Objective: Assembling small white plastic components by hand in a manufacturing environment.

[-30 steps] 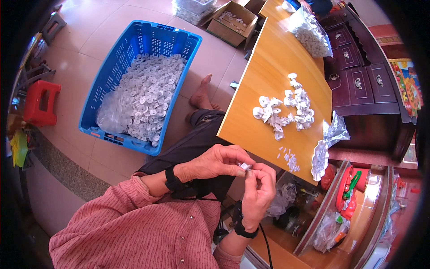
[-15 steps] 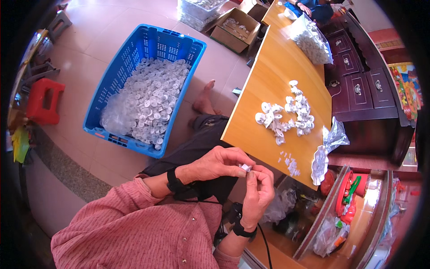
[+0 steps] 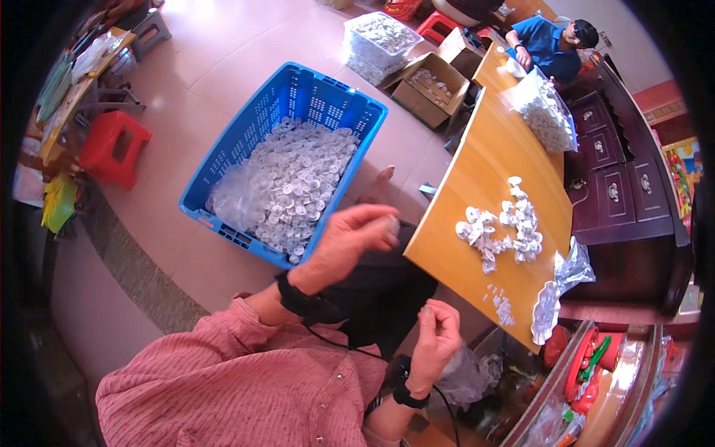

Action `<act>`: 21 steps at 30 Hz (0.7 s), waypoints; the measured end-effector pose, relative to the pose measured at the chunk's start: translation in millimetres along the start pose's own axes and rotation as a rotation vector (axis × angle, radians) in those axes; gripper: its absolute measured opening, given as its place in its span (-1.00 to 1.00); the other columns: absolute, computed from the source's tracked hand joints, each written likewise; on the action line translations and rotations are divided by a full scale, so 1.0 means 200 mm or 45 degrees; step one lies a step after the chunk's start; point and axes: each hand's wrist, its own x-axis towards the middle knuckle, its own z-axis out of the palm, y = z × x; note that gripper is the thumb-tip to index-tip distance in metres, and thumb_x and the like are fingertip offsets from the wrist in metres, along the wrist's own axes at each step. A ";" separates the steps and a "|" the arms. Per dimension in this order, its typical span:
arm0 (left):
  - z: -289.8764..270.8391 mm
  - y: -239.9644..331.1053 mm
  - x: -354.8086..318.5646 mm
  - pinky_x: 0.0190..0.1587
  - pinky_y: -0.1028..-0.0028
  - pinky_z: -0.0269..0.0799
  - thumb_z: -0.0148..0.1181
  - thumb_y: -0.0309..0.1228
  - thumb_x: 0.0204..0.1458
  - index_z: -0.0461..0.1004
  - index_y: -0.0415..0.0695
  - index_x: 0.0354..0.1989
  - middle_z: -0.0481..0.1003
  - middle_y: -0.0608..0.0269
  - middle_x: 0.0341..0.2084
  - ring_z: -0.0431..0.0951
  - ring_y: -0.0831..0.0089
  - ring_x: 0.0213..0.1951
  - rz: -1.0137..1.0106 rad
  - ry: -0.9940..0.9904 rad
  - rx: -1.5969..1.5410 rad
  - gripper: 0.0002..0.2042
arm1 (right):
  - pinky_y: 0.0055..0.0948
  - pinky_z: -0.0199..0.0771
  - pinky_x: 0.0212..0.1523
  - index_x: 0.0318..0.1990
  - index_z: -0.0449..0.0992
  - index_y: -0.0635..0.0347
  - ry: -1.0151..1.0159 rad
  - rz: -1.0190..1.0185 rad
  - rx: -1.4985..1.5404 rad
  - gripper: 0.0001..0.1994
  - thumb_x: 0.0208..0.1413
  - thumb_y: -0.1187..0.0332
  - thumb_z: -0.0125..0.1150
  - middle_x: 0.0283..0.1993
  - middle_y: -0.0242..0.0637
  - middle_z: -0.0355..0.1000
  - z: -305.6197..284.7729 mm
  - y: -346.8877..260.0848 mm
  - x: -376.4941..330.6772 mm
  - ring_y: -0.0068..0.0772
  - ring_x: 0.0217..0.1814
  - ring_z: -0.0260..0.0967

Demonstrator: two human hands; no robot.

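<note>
seated sorting station, tiled room, two hands raised over the lap

surface: wooden desk [image 3: 477, 160], orange-brown, running from near right to far right. on it, a loose heap of small white pieces [image 3: 500, 227] at the middle, a scatter of tinier white bits [image 3: 500, 305] nearer, a crumpled clear bag [image 3: 557, 292] at the near right edge, and a full clear bag of white pieces [image 3: 546, 112] at the far end. a second person in a blue shirt [image 3: 547, 46] sits at that far end.

floor: pale tiles. blue plastic crate [image 3: 287, 160] left of the desk, filled with small white round pieces and a clear bag. farther off, an open cardboard box [image 3: 430, 89] and a clear tub [image 3: 381, 39] holding more white pieces. red stool [image 3: 112, 145] at far left. dark wooden drawer cabinet [image 3: 618, 186] right of the desk.

left hand [image 3: 354, 238]: raised between crate and desk edge, fingers curled in with tips bunched together at the right; whether a piece is pinched there cannot be told. black wrist strap.

right hand [image 3: 436, 339]: lower, near the desk's near edge, fingers loosely curled, thumb meeting fingertips; contents not visible. black wrist strap with a cable.
</note>
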 end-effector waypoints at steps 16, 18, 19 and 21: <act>0.02 -0.06 0.12 -0.17 0.53 0.52 0.26 -0.50 0.15 0.54 -0.29 -0.03 0.56 0.25 -0.17 0.57 0.54 -0.23 0.335 0.162 0.714 -0.77 | -0.42 0.47 -0.20 -0.25 0.52 0.34 0.252 -0.349 -0.463 -0.96 0.17 0.56 0.22 -0.16 -0.20 0.46 -0.06 0.11 0.10 -0.36 -0.24 0.43; 0.17 -0.05 0.14 -0.15 0.53 0.52 0.27 -0.51 0.14 0.55 -0.31 -0.08 0.55 0.27 -0.23 0.57 0.56 -0.23 0.515 0.002 0.986 -0.79 | -0.38 0.48 -0.18 -0.22 0.52 0.34 0.337 -0.418 -0.590 -0.94 0.16 0.56 0.20 -0.17 -0.17 0.45 -0.11 0.14 0.14 -0.29 -0.22 0.44; 0.24 -0.05 0.15 -0.16 0.50 0.52 0.29 -0.53 0.10 0.54 -0.33 -0.10 0.52 0.19 -0.28 0.58 0.48 -0.26 0.528 -0.056 0.976 -0.78 | -0.27 0.46 -0.10 -0.18 0.51 0.34 0.365 -0.377 -0.642 -0.91 0.17 0.56 0.18 -0.13 -0.09 0.43 -0.13 0.15 0.16 -0.12 -0.13 0.43; 0.33 -0.09 0.20 -0.18 0.48 0.52 0.30 -0.53 0.08 0.54 -0.33 -0.10 0.51 0.15 -0.27 0.58 0.42 -0.28 0.633 -0.103 1.088 -0.77 | -0.12 0.42 0.00 -0.11 0.49 0.36 0.410 -0.348 -0.752 -0.84 0.15 0.56 0.15 -0.07 0.00 0.37 -0.19 0.20 0.20 0.05 -0.01 0.40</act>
